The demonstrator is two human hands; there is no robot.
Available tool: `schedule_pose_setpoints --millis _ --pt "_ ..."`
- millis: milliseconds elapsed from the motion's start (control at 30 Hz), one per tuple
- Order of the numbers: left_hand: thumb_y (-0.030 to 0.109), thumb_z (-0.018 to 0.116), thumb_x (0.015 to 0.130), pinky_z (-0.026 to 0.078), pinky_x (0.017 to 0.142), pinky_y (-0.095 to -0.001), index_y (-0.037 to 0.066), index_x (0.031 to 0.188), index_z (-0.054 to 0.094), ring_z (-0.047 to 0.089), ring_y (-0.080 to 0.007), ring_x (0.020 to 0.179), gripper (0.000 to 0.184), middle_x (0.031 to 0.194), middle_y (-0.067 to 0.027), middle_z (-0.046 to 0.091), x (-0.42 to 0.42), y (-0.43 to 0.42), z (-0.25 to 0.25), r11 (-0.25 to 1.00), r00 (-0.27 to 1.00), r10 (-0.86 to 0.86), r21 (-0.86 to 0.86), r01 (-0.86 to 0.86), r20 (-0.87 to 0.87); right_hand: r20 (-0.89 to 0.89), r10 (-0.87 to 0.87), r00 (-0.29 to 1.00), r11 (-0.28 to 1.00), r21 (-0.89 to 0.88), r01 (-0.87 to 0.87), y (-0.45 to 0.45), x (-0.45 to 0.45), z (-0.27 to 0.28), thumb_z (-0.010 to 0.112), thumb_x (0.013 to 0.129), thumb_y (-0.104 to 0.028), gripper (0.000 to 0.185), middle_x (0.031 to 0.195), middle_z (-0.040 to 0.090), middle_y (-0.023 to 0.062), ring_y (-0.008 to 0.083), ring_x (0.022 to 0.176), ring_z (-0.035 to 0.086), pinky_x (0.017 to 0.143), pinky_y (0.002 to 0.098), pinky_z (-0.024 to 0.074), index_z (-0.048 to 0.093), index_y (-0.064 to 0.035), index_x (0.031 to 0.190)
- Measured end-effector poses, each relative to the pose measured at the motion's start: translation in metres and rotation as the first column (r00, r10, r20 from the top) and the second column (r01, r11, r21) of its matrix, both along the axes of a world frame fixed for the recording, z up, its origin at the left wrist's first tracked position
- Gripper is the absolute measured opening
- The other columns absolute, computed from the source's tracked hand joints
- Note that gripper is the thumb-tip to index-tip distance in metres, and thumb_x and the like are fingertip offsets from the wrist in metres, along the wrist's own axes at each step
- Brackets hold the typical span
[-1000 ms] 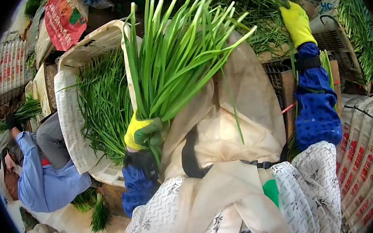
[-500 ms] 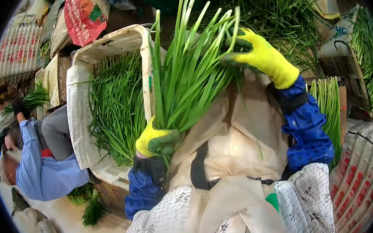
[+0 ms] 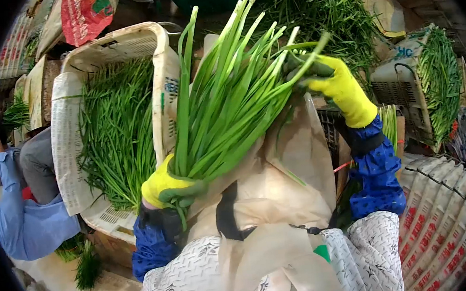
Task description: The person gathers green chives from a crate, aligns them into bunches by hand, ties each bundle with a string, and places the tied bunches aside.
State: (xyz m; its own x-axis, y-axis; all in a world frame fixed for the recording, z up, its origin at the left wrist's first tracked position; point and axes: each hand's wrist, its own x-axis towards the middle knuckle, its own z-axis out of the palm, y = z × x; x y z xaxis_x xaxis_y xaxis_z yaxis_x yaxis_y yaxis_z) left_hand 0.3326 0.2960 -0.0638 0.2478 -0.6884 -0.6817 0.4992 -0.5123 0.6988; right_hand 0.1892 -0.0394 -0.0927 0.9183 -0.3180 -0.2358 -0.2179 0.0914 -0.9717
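Observation:
A fanned bunch of green garlic chives (image 3: 230, 118) lies slanted across my lap, its pale stem ends pointing up and away. My left hand (image 3: 173, 187), in a yellow and green glove, is closed around the leafy lower end. At the stem side, my right hand (image 3: 335, 84), gloved alike, has its fingers bent together on a stalk at the bunch's right edge; the fingertips are partly hidden. A loose leaf hangs over my beige apron (image 3: 290, 196).
To the left stands a white plastic crate (image 3: 162, 96) holding chives. A heap of loose greens (image 3: 327, 21) lies ahead, with another loaded crate (image 3: 396, 84) at right. Stacked white sacking with red print (image 3: 439, 227) is at lower right. A person in a blue sleeve (image 3: 35, 229) sits at left.
My view has shifted, moving the crates leftward. The stem ends have spread, and my right hand has turned, tilting a stalk out to the right. The left hand keeps its hold.

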Motion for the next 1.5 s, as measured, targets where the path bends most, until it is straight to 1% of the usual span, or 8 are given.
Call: schedule_pose_setpoints --millis 133,200,400,600,733,1133,1367,1500 --pt "0.004 0.071 0.069 0.031 0.037 -0.0239 0.001 0.098 0.058 0.043 -0.0076 0.041 0.032 0.059 -0.0004 0.054 0.0 0.009 -0.001 0.997 0.998 -0.049 0.058 0.052 -0.048 -0.239 -0.32 0.917 0.81 -0.571 0.134 -0.08 -0.022 -0.034 0.063 0.085 -0.011 0.02 0.08 0.067 0.0075 0.0185 0.071 0.061 0.065 0.0299 0.0463 0.068 -0.0042 0.103" --pt "0.004 0.071 0.069 0.031 0.037 -0.0239 0.0 0.099 0.057 0.044 -0.0075 0.042 0.033 0.06 -0.0006 0.054 0.001 0.005 0.006 0.994 0.994 -0.037 0.096 0.047 -0.1 -0.387 -0.602 0.699 0.043 -0.889 -0.455 -0.107 -0.028 -0.038 0.065 0.084 -0.029 0.04 0.106 0.064 0.0147 0.0343 0.098 0.06 0.081 0.0438 0.0474 0.062 -0.0077 0.117" --pt "0.01 0.075 0.07 0.033 0.038 -0.0234 0.001 0.103 0.057 0.045 -0.0068 0.044 0.04 0.063 -0.0003 0.055 0.001 0.002 0.001 0.989 0.99 -0.061 0.123 0.077 -0.128 -0.071 -0.178 0.981 0.914 -0.382 0.139 -0.02 0.005 0.017 0.07 0.081 -0.025 0.052 0.121 0.063 0.0116 0.023 0.107 0.06 0.093 0.0317 0.0449 0.056 -0.0073 0.127" --pt "0.007 0.073 0.073 0.032 0.039 -0.023 0.001 0.106 0.058 0.045 -0.0057 0.046 0.037 0.063 0.003 0.053 -0.002 0.008 -0.005 0.999 0.996 0.003 0.036 0.0 -0.089 0.327 -0.289 0.9 0.171 -0.907 0.384 -0.059 0.02 0.019 0.072 0.078 -0.02 0.034 0.106 0.067 0.0127 0.0289 0.098 0.064 0.086 0.0345 0.0498 0.066 -0.0072 0.109" --pt "0.006 0.071 0.074 0.029 0.036 -0.0227 0.0 0.111 0.056 0.041 -0.0056 0.042 0.04 0.062 0.002 0.052 0.0 -0.005 0.003 0.999 0.993 -0.025 0.039 0.03 -0.119 -0.013 0.329 0.944 0.036 -0.999 -0.026 -0.002 0.061 0.029 0.072 0.078 -0.022 0.037 0.115 0.062 0.0136 0.0308 0.107 0.057 0.096 0.0417 0.0428 0.066 -0.0062 0.11" --pt "-0.002 0.062 0.064 0.04 0.04 -0.028 -0.003 0.115 0.053 0.055 -0.0195 0.048 0.052 0.077 -0.0148 0.064 -0.005 0.003 0.003 0.982 0.984 0.072 0.161 -0.099 0.164 0.202 0.051 0.978 0.926 -0.375 0.029 -0.008 0.051 0.008 0.066 0.085 -0.008 0.013 0.08 0.068 0.0081 0.0138 0.073 0.06 0.069 0.0291 0.0502 0.069 -0.004 0.097" --pt "0.001 0.06 0.077 0.038 0.043 -0.0199 0.0 0.121 0.053 0.054 -0.0106 0.056 0.044 0.096 -0.011 0.064 0.004 0.048 -0.051 0.982 0.984 0.174 -0.066 -0.177 -0.045 0.118 -0.474 0.873 -0.062 -0.993 0.1 -0.152 -0.036 -0.118 0.066 0.079 -0.049 0.061 0.101 0.066 0.0164 0.0263 0.082 0.065 0.077 0.0385 0.0498 0.06 -0.0038 0.12" --pt "0.007 0.064 0.07 0.04 0.041 -0.0252 -0.003 0.123 0.051 0.054 -0.0151 0.054 0.055 0.094 -0.0148 0.064 0.005 0.045 -0.057 0.979 0.982 0.174 -0.092 -0.18 -0.072 -0.131 -0.318 0.939 0.539 -0.84 0.065 -0.005 -0.037 -0.044 0.065 0.076 -0.056 0.062 0.097 0.062 0.0175 0.0326 0.093 0.059 0.082 0.0393 0.0473 0.062 -0.0026 0.108"
